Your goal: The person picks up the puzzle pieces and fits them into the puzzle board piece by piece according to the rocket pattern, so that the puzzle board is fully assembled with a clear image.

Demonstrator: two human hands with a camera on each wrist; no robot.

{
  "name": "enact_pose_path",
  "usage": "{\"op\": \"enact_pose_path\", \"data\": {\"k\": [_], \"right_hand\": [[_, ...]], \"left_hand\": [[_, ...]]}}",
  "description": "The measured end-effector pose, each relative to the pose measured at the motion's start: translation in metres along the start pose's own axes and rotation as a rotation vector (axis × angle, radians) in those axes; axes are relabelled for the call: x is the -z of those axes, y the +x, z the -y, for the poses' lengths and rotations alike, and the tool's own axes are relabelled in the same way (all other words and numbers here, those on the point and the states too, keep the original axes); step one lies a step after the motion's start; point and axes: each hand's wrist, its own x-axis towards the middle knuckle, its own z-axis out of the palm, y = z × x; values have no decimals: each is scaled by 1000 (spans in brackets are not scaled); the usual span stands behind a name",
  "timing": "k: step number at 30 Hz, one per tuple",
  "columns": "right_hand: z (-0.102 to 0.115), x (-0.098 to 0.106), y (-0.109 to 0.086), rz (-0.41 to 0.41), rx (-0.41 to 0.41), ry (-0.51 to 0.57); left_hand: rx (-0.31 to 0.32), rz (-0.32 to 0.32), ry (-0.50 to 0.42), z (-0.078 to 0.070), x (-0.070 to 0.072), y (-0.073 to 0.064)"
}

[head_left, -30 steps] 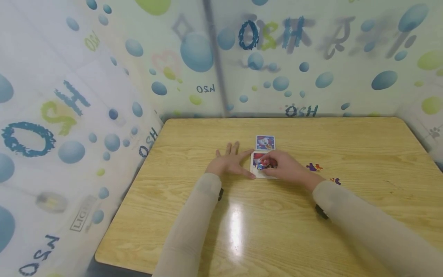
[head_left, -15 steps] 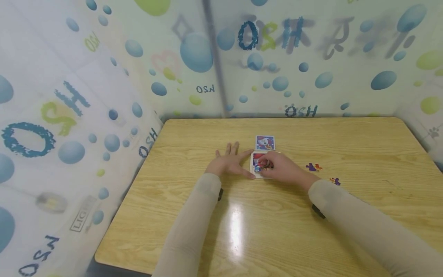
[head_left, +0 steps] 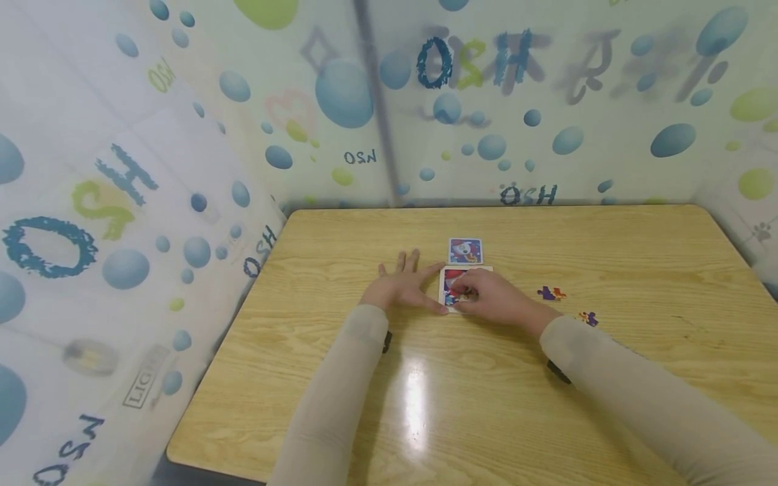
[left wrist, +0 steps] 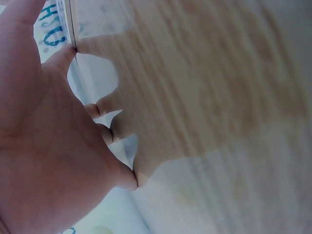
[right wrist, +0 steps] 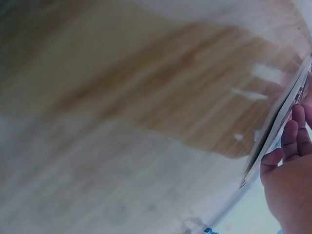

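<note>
A small white-framed jigsaw puzzle board [head_left: 446, 277] with a red and blue picture lies on the wooden table. My left hand [head_left: 404, 287] rests beside its left edge, fingers spread, with the thumb and index finger touching the frame. Over the board, my right hand [head_left: 495, 295] has its thumb and fingers curled round a puzzle piece [head_left: 451, 297] at the lower left of the picture. The hand hides much of the board's right side. In the right wrist view the curled fingers [right wrist: 290, 139] lie close above the board's edge [right wrist: 273, 131].
Just behind the board lies a square picture card [head_left: 465, 251] with a white character on purple. Loose purple and orange puzzle pieces [head_left: 550, 293] lie to the right, with more loose pieces [head_left: 588, 318] nearer my right sleeve. A patterned wall [head_left: 547, 169] stands behind the table [head_left: 340, 236].
My right hand has moved slightly left and lowered the puzzle piece from above the board into the lower left of the picture. The left hand has stayed in place.
</note>
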Motion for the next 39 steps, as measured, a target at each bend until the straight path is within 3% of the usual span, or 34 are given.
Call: {"op": "enact_pose_path", "data": {"k": [39], "right_hand": [[-1, -4, -1, 0, 57, -64]], "left_hand": [[3, -4, -2, -1, 0, -1]]}}
